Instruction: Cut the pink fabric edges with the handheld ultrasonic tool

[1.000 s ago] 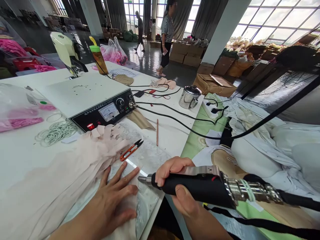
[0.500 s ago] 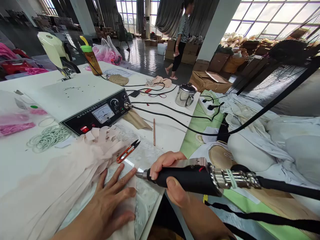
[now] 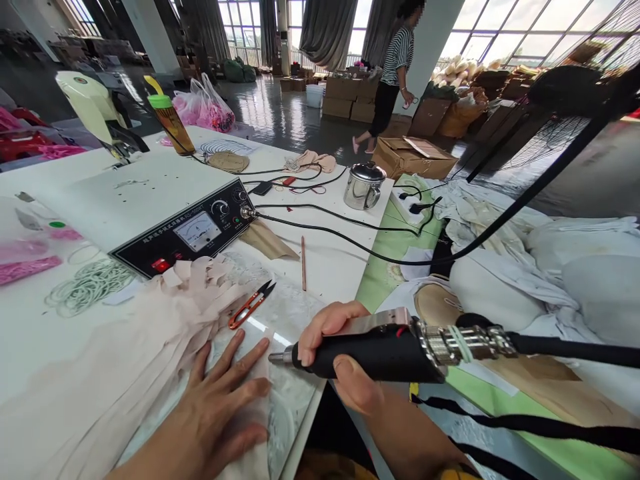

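My left hand (image 3: 225, 387) lies flat with spread fingers on a strip of pale pink fabric (image 3: 257, 460), over a glossy clear sheet (image 3: 293, 407). In my right hand (image 3: 345, 353) is a black handheld ultrasonic cutter (image 3: 380, 357), its metal tip pointing left, close to the fabric edge beside my left index finger. Whether the tip touches the sheet I cannot tell. Red-handled thread snips (image 3: 250, 307) lie just beyond my left fingertips. A heap of pale pink fabric strips (image 3: 115, 360) spreads to the left of that hand.
Behind the fabric sits a black control box (image 3: 187, 230) with a dial meter. A brown pencil (image 3: 303, 263), a steel mug (image 3: 365, 187) and cables (image 3: 330, 227) are on the white table. White cups and cloth (image 3: 500, 287) pile up at right. A person (image 3: 395, 67) walks in the background.
The view has shifted slightly. The cutter's tip has drawn a little away from my left index finger. The person behind has walked to the right.
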Tool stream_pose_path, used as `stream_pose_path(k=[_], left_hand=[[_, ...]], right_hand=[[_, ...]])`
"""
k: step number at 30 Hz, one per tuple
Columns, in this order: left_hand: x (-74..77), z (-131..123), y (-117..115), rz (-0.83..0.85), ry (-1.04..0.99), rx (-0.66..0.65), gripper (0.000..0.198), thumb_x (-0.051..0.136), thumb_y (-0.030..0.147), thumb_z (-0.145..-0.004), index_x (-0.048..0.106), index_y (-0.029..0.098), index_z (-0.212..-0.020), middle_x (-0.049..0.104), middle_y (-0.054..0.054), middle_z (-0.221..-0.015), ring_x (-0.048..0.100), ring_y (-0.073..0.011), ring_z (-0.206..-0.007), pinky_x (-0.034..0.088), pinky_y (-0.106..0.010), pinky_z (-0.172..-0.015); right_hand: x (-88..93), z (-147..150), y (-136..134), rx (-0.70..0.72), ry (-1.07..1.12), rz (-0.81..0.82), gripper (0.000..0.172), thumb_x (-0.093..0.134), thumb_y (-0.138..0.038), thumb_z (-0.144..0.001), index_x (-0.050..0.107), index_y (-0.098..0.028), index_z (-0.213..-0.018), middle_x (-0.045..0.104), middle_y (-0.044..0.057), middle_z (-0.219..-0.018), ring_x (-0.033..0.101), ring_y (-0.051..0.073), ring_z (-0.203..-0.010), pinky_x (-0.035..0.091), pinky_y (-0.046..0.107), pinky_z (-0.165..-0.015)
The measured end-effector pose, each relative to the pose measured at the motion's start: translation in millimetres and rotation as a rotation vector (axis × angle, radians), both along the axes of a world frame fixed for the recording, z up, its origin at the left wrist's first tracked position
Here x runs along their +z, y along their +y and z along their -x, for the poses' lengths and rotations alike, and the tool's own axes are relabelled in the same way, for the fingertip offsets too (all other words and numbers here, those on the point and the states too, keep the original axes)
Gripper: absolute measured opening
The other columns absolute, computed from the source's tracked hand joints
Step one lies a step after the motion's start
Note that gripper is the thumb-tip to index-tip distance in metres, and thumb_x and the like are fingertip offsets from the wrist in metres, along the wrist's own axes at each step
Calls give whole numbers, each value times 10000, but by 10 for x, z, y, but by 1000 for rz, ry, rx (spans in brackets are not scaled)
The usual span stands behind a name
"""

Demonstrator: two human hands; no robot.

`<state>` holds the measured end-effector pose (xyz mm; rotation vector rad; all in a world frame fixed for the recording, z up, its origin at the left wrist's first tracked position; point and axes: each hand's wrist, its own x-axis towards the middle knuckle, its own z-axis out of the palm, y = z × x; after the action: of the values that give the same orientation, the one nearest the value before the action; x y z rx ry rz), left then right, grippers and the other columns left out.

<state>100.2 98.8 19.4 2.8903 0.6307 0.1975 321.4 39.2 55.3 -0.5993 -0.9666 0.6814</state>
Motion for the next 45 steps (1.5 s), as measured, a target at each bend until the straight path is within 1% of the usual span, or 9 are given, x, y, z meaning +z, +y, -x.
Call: stream_pose_path(k=[4, 10, 16, 21, 27, 33, 36, 40, 45], left_hand=[[-11, 3, -1, -8, 20, 4, 240, 725, 424, -838, 631, 310, -1027, 411, -14, -1579, 183, -381, -1511, 1, -637, -1176], [-40, 16, 10, -59, -14, -26, 241, 702, 460, -863, 648, 288, -1024, 413, -42, -1578, 202, -388, -1505, 57, -659, -1175], [-78, 34, 24, -59, -41, -31, 272, 668, 523, -888, 663, 293, -1034, 426, -49, -1569, 217, -379, -1503, 39, -668, -1174], [-93, 41, 28, -31, -36, -17, 292, 670, 547, -884, 669, 295, -1030, 422, -44, -1572, 219, -384, -1502, 37, -667, -1175], [-56, 23, 28, -14, -33, -17, 300, 697, 552, -867, 663, 297, -1021, 429, -36, -1568, 186, -365, -1514, -2, -617, -1189], [-43, 35, 46, 98, -1, -15, 305, 701, 549, -876, 637, 301, -1043, 374, -21, -1599, 102, -332, -1535, -84, -577, -1189], [-73, 54, 74, 145, -1, -26, 320, 675, 574, -887, 638, 300, -1047, 374, -29, -1598, 111, -335, -1532, -106, -587, -1183], [-82, 50, 75, 182, -3, -12, 306, 685, 560, -881, 653, 309, -1054, 393, -26, -1588, 157, -353, -1521, -95, -625, -1174], [6, -2, 6, 219, -3, 39, 310, 754, 532, -835, 662, 304, -1026, 409, -25, -1579, 166, -358, -1517, -46, -648, -1175]], right_hand=[[20, -4, -48, 81, 28, 19, 192, 626, -383, -862, 517, -282, -983, 576, -24, -790, 574, 117, -558, 501, 294, -557], [13, 4, -48, 94, 38, 39, 195, 636, -388, -864, 524, -268, -969, 593, -10, -773, 581, 132, -545, 510, 310, -541], [-30, 7, -47, 123, 52, 9, 180, 641, -350, -863, 550, -269, -995, 597, -11, -790, 592, 123, -563, 504, 298, -555], [-22, 9, -7, 111, 0, -11, 149, 638, -322, -865, 532, -269, -956, 591, -21, -746, 584, 125, -530, 508, 295, -529], [-22, 12, 18, 113, -1, -22, 146, 633, -320, -876, 531, -268, -968, 599, -27, -750, 588, 122, -533, 516, 285, -533], [-5, -35, -155, 132, 29, 50, 175, 627, -373, -880, 542, -259, -983, 600, -12, -807, 596, 124, -578, 507, 300, -572], [17, -49, -211, 135, 30, 56, 166, 619, -366, -880, 555, -260, -991, 600, -9, -806, 596, 128, -587, 507, 302, -580], [24, -29, -247, 180, 59, 63, 161, 604, -365, -876, 565, -278, -1006, 580, -15, -805, 579, 126, -573, 496, 298, -562], [-10, 12, -289, 239, 31, 65, 170, 608, -368, -863, 574, -296, -1013, 575, -16, -805, 581, 133, -573, 485, 309, -564]])
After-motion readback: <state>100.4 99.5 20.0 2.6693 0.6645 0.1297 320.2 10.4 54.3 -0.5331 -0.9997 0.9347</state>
